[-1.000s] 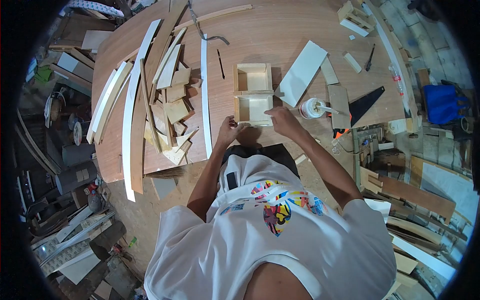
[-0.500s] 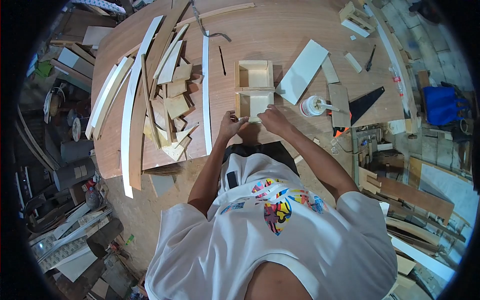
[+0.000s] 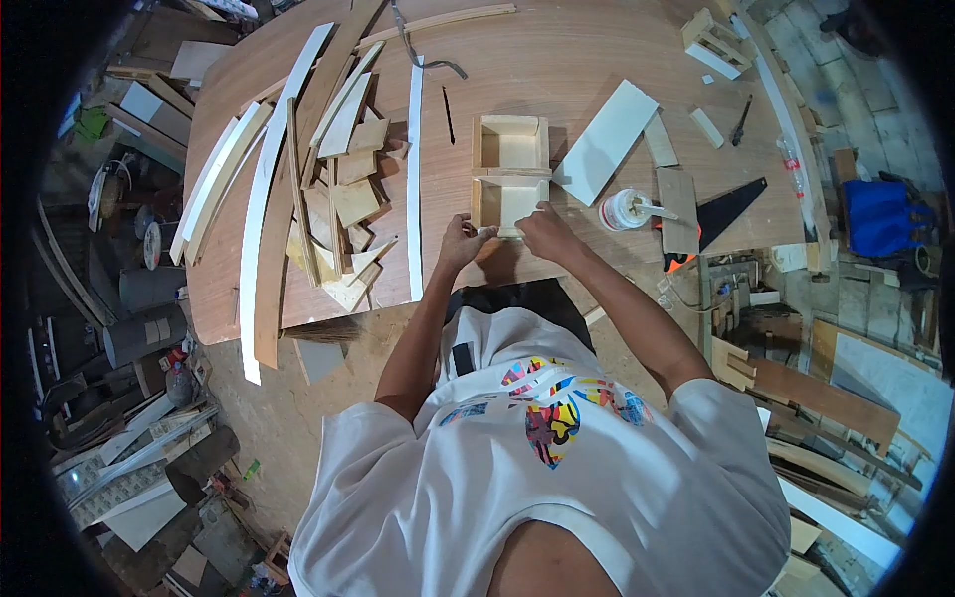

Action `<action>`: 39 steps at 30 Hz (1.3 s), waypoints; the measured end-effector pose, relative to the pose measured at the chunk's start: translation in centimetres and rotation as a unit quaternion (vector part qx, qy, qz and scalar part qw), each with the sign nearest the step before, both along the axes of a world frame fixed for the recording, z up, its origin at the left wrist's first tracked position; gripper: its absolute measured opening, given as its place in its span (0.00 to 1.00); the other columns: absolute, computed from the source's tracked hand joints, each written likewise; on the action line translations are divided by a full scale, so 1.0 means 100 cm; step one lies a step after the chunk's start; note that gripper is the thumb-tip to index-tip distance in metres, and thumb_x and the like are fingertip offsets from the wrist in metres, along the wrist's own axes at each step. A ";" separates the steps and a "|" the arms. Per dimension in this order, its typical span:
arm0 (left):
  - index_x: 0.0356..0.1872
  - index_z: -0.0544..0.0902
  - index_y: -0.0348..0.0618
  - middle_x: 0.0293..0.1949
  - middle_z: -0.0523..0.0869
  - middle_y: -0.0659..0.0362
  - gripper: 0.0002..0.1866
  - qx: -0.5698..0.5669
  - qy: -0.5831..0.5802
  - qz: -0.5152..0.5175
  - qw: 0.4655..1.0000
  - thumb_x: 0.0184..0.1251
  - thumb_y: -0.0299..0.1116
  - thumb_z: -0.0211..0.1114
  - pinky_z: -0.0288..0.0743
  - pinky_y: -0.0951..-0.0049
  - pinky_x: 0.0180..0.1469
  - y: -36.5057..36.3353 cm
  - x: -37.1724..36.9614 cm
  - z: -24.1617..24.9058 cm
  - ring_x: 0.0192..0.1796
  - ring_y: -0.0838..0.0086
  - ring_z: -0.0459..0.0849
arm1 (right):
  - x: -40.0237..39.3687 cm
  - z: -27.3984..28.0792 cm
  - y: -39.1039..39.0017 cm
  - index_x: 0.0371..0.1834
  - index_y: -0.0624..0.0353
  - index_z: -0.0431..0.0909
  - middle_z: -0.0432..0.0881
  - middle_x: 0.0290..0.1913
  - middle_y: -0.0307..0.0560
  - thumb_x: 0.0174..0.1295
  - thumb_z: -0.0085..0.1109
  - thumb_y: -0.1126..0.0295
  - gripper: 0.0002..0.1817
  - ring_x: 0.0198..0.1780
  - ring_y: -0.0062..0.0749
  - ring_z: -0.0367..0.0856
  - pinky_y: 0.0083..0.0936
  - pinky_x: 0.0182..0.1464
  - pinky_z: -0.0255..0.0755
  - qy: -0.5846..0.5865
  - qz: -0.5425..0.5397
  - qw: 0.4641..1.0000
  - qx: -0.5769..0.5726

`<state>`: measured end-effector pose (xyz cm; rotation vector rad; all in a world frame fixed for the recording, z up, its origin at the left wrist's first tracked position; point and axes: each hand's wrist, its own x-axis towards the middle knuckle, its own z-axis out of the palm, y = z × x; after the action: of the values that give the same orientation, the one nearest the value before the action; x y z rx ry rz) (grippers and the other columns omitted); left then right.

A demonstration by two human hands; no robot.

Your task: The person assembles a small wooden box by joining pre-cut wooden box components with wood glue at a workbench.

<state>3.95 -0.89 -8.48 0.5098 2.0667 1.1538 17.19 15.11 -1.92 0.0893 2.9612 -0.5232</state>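
Note:
A wooden frame with two square compartments (image 3: 510, 173) lies on the brown table (image 3: 587, 45). At its near left corner is my left hand (image 3: 466, 240), its fingertips closed on the near edge. My right hand (image 3: 547, 235) grips the near right corner with curled fingers. Both hands touch the strip nearest my body, and the fingers partly cover it. To the right of the frame lie a white board (image 3: 608, 139) and an open white tub (image 3: 624, 210) with a stick-like handle across its rim.
Wood offcuts (image 3: 355, 202) and long strips (image 3: 283, 179) cover the table's left side. A thin dark tool (image 3: 449, 115) lies behind the frame. At the right are a handsaw (image 3: 731, 211), a screwdriver (image 3: 741, 120) and a plastic bottle (image 3: 793, 167).
The view has shifted slightly. Both hands remain at the frame's near corners, with barely any change in their grip.

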 end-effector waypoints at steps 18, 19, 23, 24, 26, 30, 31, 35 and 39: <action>0.52 0.69 0.27 0.33 0.80 0.51 0.43 0.037 -0.005 0.005 0.999 0.43 0.51 0.76 0.76 0.73 0.36 0.000 0.002 -0.005 0.34 0.71 0.80 | -0.001 0.002 -0.002 0.33 0.59 0.80 0.81 0.27 0.51 0.49 0.57 0.70 0.09 0.38 0.42 0.80 0.42 0.60 0.56 -0.038 0.003 0.999 0.023; 0.52 0.69 0.26 0.33 0.80 0.51 0.43 0.017 0.002 0.003 1.000 0.43 0.51 0.76 0.76 0.73 0.36 0.000 0.002 0.001 0.34 0.71 0.80 | -0.001 0.000 -0.001 0.33 0.59 0.80 0.81 0.28 0.51 0.50 0.58 0.70 0.08 0.39 0.42 0.80 0.43 0.60 0.56 -0.042 0.001 0.999 0.022; 0.53 0.68 0.26 0.33 0.80 0.51 0.43 0.004 0.009 -0.002 1.000 0.44 0.50 0.76 0.76 0.73 0.36 0.001 0.003 0.003 0.34 0.71 0.79 | 0.000 -0.001 0.000 0.34 0.58 0.80 0.81 0.28 0.51 0.50 0.58 0.70 0.08 0.39 0.42 0.80 0.43 0.61 0.56 -0.033 0.010 0.999 0.011; 0.53 0.68 0.26 0.33 0.80 0.51 0.43 0.001 0.008 -0.002 1.000 0.44 0.50 0.76 0.76 0.73 0.36 0.000 0.002 0.003 0.34 0.71 0.79 | 0.001 0.000 0.000 0.31 0.58 0.79 0.81 0.29 0.52 0.48 0.58 0.73 0.07 0.39 0.42 0.81 0.43 0.59 0.57 -0.017 0.008 1.000 0.010; 0.51 0.68 0.28 0.35 0.78 0.54 0.38 -0.002 0.000 -0.022 1.000 0.48 0.47 0.75 0.74 0.77 0.36 0.000 0.001 0.002 0.35 0.75 0.77 | 0.003 0.001 -0.001 0.28 0.59 0.79 0.82 0.29 0.54 0.46 0.57 0.75 0.05 0.38 0.42 0.81 0.44 0.58 0.58 -0.002 0.004 1.000 0.008; 0.51 0.68 0.27 0.36 0.78 0.53 0.39 -0.013 -0.010 -0.026 1.000 0.48 0.48 0.75 0.73 0.77 0.37 0.000 0.000 0.013 0.37 0.74 0.77 | 0.007 0.013 -0.001 0.34 0.60 0.80 0.82 0.29 0.54 0.50 0.55 0.75 0.09 0.37 0.43 0.81 0.45 0.58 0.59 0.014 -0.036 0.999 -0.015; 0.52 0.68 0.27 0.36 0.79 0.52 0.40 -0.009 -0.016 -0.026 0.999 0.50 0.51 0.72 0.74 0.74 0.40 -0.001 0.000 0.011 0.38 0.73 0.77 | 0.008 0.021 0.000 0.36 0.62 0.80 0.82 0.29 0.54 0.52 0.53 0.75 0.09 0.36 0.45 0.81 0.44 0.56 0.63 0.043 -0.083 0.995 -0.043; 0.55 0.68 0.30 0.38 0.79 0.53 0.36 0.043 -0.112 0.034 0.992 0.61 0.55 0.58 0.72 0.72 0.45 -0.016 -0.006 0.032 0.41 0.72 0.77 | 0.024 0.033 0.016 0.38 0.65 0.79 0.82 0.27 0.53 0.58 0.51 0.73 0.10 0.31 0.42 0.82 0.35 0.44 0.73 0.189 -0.252 0.933 -0.173; 0.58 0.67 0.39 0.44 0.80 0.56 0.28 0.062 -0.190 0.052 0.978 0.68 0.52 0.48 0.70 0.66 0.47 -0.039 -0.014 0.025 0.45 0.72 0.78 | 0.058 0.007 0.029 0.37 0.66 0.79 0.82 0.24 0.46 0.60 0.53 0.68 0.11 0.27 0.25 0.81 0.21 0.31 0.73 0.179 -0.453 0.790 -0.373</action>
<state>2.60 -4.78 -5.99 0.2165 1.7151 1.3329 23.04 18.01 -1.20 1.4804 2.5479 -1.9348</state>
